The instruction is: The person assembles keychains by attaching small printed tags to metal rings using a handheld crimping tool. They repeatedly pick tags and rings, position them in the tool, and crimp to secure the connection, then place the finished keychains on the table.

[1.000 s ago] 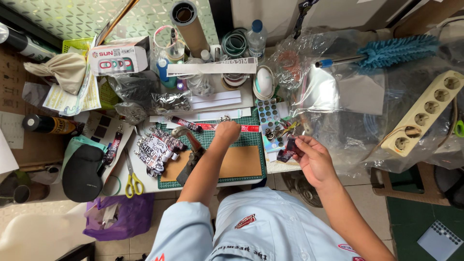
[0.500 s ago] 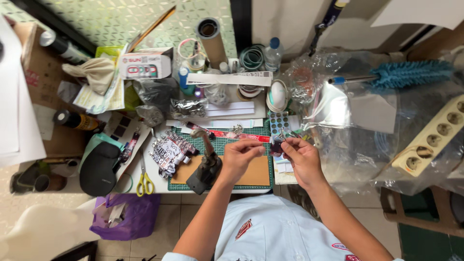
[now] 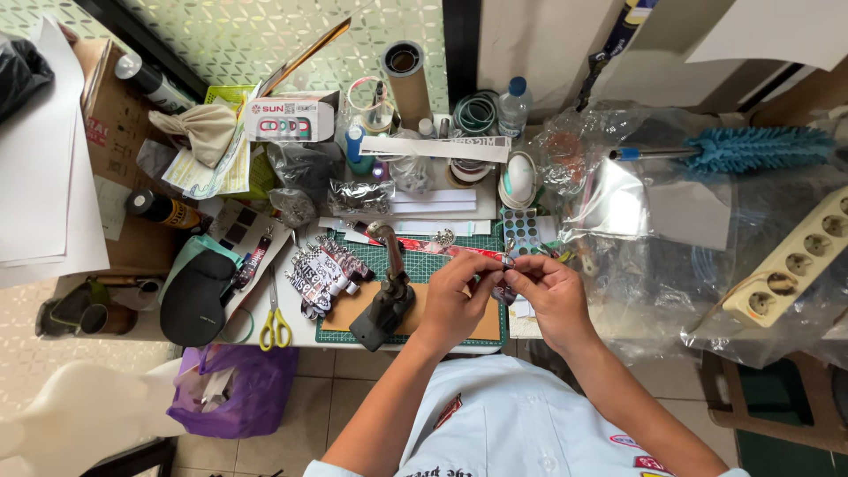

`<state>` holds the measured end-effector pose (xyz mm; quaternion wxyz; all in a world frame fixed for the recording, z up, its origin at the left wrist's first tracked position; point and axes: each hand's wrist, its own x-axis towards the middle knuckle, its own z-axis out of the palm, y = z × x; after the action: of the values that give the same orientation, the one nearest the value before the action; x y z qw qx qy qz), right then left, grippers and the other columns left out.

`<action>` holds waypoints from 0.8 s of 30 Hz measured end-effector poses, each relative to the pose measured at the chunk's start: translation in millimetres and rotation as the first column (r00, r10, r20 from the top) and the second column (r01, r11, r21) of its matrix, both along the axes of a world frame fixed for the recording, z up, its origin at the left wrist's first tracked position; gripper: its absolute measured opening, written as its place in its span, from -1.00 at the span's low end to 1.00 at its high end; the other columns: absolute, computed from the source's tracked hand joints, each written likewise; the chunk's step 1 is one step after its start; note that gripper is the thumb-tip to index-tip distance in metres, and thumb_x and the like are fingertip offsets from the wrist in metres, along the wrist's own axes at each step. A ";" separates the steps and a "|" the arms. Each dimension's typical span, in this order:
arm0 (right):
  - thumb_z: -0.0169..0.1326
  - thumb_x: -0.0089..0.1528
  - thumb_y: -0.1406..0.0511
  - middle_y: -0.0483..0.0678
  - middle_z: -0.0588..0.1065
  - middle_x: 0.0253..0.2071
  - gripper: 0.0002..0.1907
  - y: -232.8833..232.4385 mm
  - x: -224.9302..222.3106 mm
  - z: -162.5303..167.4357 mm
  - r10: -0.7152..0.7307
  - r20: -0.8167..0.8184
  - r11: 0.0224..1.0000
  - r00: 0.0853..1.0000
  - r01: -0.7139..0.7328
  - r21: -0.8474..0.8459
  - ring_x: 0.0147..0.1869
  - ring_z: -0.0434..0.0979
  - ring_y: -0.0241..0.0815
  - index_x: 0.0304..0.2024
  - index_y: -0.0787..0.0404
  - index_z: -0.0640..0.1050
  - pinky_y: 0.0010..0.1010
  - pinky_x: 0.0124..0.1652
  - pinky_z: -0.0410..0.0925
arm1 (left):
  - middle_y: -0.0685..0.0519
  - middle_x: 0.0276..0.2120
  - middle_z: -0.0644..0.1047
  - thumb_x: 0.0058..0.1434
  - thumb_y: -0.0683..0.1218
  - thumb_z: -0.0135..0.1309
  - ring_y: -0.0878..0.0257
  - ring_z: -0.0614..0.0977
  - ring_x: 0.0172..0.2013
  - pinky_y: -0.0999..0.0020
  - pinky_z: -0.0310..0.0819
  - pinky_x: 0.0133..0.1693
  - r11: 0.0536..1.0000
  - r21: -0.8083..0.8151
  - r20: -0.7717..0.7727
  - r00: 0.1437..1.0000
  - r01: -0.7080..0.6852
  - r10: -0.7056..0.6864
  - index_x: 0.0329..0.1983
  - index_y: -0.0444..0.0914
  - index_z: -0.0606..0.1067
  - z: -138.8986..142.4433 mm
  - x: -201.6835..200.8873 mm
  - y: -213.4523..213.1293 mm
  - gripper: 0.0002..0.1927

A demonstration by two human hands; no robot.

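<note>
**Obscured and indeterminate items at the workbench**

I cannot identify the small piece pinched between my left hand and right hand; my fingertips cover most of it and it is too small to resolve. The green cutting mat is partly covered by both hands and the black press tool. At 3 o'clock the power strip is cut off by the frame edge and veiled by clear plastic sheeting. At 9 o'clock a white sheet runs out of frame. The loose pieces in the keychain pile blur together; I cannot separate them.
</note>
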<state>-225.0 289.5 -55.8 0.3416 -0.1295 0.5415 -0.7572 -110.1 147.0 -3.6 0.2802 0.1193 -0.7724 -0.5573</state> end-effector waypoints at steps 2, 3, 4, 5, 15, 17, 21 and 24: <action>0.21 0.23 0.47 -0.04 0.60 -0.16 -0.77 2.2 1.9 0.5 -0.002 -0.015 1.000 1.000 0.002 0.003 -0.12 0.57 -0.33 -0.06 0.36 0.56 -0.50 -0.07 0.45 | -0.02 -0.36 0.58 0.23 -0.29 0.24 0.16 0.58 -0.41 0.33 0.40 -0.40 0.995 -0.076 0.067 0.995 -0.064 0.069 -0.18 -0.29 0.59 4.6 -1.2 2.9 -0.89; 0.21 0.23 0.47 -0.04 0.60 -0.15 -0.77 3.3 2.6 0.7 -0.004 -0.023 1.000 1.000 0.004 0.003 -0.12 0.57 -0.33 -0.06 0.37 0.56 -0.50 -0.06 0.45 | -0.04 -0.31 0.57 0.23 -0.29 0.23 0.14 0.60 -0.36 0.32 0.44 -0.34 0.988 -0.137 0.000 0.997 -0.078 0.079 -0.17 -0.29 0.57 6.2 -2.2 3.9 -0.87; 0.22 0.23 0.47 -0.04 0.60 -0.15 -0.77 4.7 3.7 0.8 -0.006 -0.017 1.000 1.000 0.006 0.005 -0.12 0.57 -0.33 -0.06 0.37 0.56 -0.50 -0.06 0.45 | -0.05 -0.27 0.56 0.22 -0.29 0.22 0.11 0.61 -0.30 0.31 0.49 -0.28 0.976 -0.195 -0.066 0.994 -0.096 0.084 -0.16 -0.29 0.55 7.3 -2.7 5.1 -0.85; 0.22 0.22 0.47 -0.04 0.60 -0.16 -0.77 5.4 4.1 0.7 -0.008 -0.012 1.000 1.000 0.009 0.005 -0.12 0.57 -0.33 -0.06 0.37 0.56 -0.50 -0.06 0.45 | -0.06 -0.23 0.55 0.21 -0.29 0.22 0.08 0.63 -0.24 0.30 0.54 -0.21 0.961 -0.252 -0.135 0.987 -0.116 0.084 -0.15 -0.29 0.53 8.1 -3.4 5.8 -0.84; 0.23 0.23 0.45 -0.04 0.59 -0.16 -0.76 9.3 4.5 -1.3 -0.012 0.011 1.000 1.000 0.013 -0.003 -0.15 0.54 -0.34 -0.05 0.37 0.56 -0.51 -0.10 0.43 | -0.02 -0.24 0.61 0.21 -0.32 0.23 0.20 0.65 -0.33 0.39 0.55 -0.30 0.975 -0.151 -0.166 0.977 -0.161 0.135 -0.11 -0.30 0.56 14.0 3.0 8.6 -0.80; 0.22 0.23 0.44 -0.04 0.60 -0.16 -0.75 9.0 3.5 -0.6 -0.007 0.033 1.000 0.999 0.007 -0.024 -0.15 0.55 -0.34 -0.04 0.36 0.56 -0.51 -0.10 0.43 | -0.01 -0.26 0.60 0.21 -0.34 0.21 0.23 0.65 -0.37 0.41 0.55 -0.30 0.987 -0.106 -0.100 0.989 -0.120 0.110 -0.01 -0.31 0.60 15.3 4.1 6.9 -0.73; 0.22 0.23 0.44 -0.04 0.60 -0.17 -0.76 8.4 2.5 2.6 -0.003 0.046 0.999 0.999 0.005 -0.037 -0.15 0.55 -0.34 -0.05 0.35 0.56 -0.50 -0.10 0.44 | 0.01 -0.25 0.62 0.19 -0.33 0.24 0.29 0.67 -0.28 0.45 0.56 -0.25 0.996 -0.073 -0.133 0.990 -0.055 0.045 -0.12 -0.29 0.62 14.2 3.6 5.4 -0.79; 0.22 0.23 0.43 -0.04 0.60 -0.17 -0.77 7.4 3.4 4.7 -0.003 0.005 1.000 1.000 0.003 -0.006 -0.15 0.55 -0.35 -0.05 0.35 0.57 -0.51 -0.09 0.43 | 0.04 -0.29 0.66 0.20 -0.34 0.24 0.35 0.67 -0.32 0.49 0.57 -0.29 0.997 0.082 -0.073 0.997 0.000 0.005 -0.16 -0.30 0.63 11.1 4.4 5.3 -0.83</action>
<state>-221.6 296.9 -51.1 0.3413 -0.1279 0.5384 -0.7598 -105.7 152.4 7.5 0.3037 0.1113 -0.7381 -0.5921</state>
